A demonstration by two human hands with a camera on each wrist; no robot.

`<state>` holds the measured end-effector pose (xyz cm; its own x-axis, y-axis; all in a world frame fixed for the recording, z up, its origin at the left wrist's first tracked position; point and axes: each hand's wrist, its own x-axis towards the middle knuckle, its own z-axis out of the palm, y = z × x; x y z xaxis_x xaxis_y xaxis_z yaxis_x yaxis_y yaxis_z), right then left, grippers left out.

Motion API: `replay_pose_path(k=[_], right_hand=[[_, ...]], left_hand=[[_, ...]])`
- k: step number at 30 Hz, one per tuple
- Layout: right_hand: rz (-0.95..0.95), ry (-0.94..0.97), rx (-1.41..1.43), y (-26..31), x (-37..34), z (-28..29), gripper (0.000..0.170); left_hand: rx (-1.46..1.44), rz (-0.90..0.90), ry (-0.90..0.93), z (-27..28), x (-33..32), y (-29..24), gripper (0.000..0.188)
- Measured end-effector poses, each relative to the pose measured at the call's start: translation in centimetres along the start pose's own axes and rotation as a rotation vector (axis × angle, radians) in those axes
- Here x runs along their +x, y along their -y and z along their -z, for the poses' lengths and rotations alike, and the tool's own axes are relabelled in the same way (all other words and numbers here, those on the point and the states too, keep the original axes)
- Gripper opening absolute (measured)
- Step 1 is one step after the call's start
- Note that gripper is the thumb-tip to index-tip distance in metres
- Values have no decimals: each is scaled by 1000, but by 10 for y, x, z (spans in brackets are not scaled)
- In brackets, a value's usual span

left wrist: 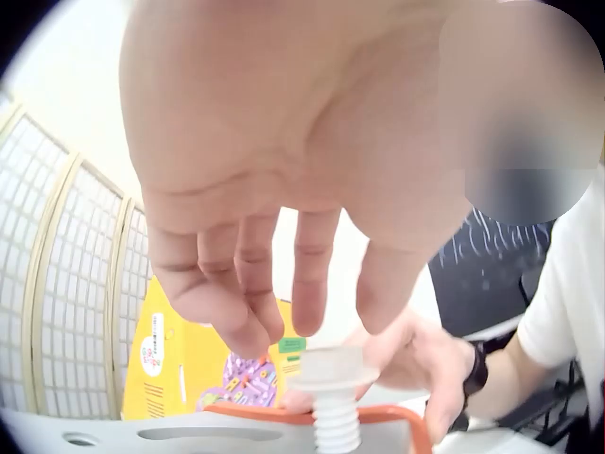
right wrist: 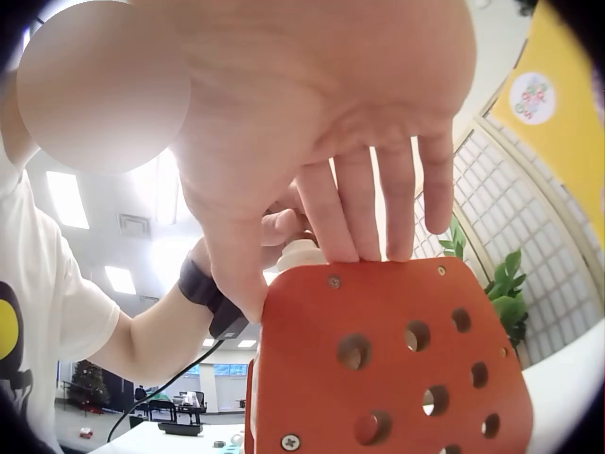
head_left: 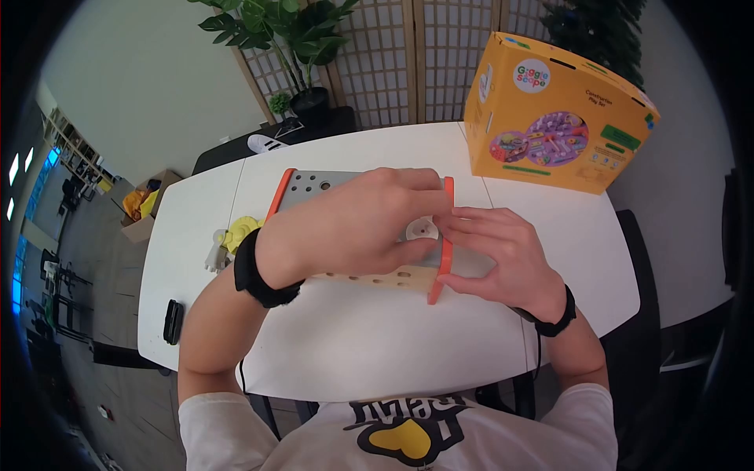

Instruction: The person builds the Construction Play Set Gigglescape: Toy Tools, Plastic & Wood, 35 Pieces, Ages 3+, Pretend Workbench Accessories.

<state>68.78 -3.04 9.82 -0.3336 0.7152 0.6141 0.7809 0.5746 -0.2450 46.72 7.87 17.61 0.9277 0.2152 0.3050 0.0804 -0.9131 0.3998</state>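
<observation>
A toy workbench with a grey top [head_left: 308, 182] and a red end panel [right wrist: 397, 350] full of holes stands on the table. Near that end, a white toy screw [left wrist: 337, 416] stands upright in the top, its broad head uppermost. Over it hangs my left hand [head_left: 369, 212], fingers pointing down and apart, fingertips just above the screw head in the left wrist view. My right hand [head_left: 503, 251] is at the red panel, its fairly straight fingers resting along the upper edge and its thumb against the near corner.
An orange construction play set box [head_left: 565, 118] stands at the back right of the white table [head_left: 377, 345]. Yellow toy pieces [head_left: 242, 231] and a grey piece [head_left: 216, 253] lie left of the workbench. A black case [head_left: 173, 322] is by the left edge.
</observation>
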Motion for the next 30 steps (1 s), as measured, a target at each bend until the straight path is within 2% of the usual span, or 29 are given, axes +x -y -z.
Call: replay_pose_path(k=[1,4,7,10,13,16,19,22,25,28,30], right_hand=[[0,5,4,0,-1,1,41],[8,20,22,-3,-4,3,41],[1,26,34,-3,-4,3,43],[-10,32,30,-4,-4,4,44],[-28,39,42,-4,-6,3,45],[-30,21,48,-5,-5,2,46],[-21,14,44,-6,-6,1,47],[-23,10,39,-5,-6,2,47],[-21,15,43,-5,-5,3,46],[-23,19,45,-5,-5,3,46],[-30,16,51,-5,-5,2,46]], left_hand=[[44,11,-59,-3,0,-5,7],[249,176,130,-6,3,-15,8],[121,31,40,-10,0,-9,11],[32,-155,81,-6,0,2,15],[-102,-129,-40,-5,2,1,15],[249,124,-27,-9,-1,-14,16],[310,182,91,-14,-2,-16,16],[163,95,38,-15,-4,-12,14],[23,-97,15,-13,-5,-5,13],[-82,-50,96,-6,-4,-4,13],[-75,-4,-18,-6,-3,-11,11]])
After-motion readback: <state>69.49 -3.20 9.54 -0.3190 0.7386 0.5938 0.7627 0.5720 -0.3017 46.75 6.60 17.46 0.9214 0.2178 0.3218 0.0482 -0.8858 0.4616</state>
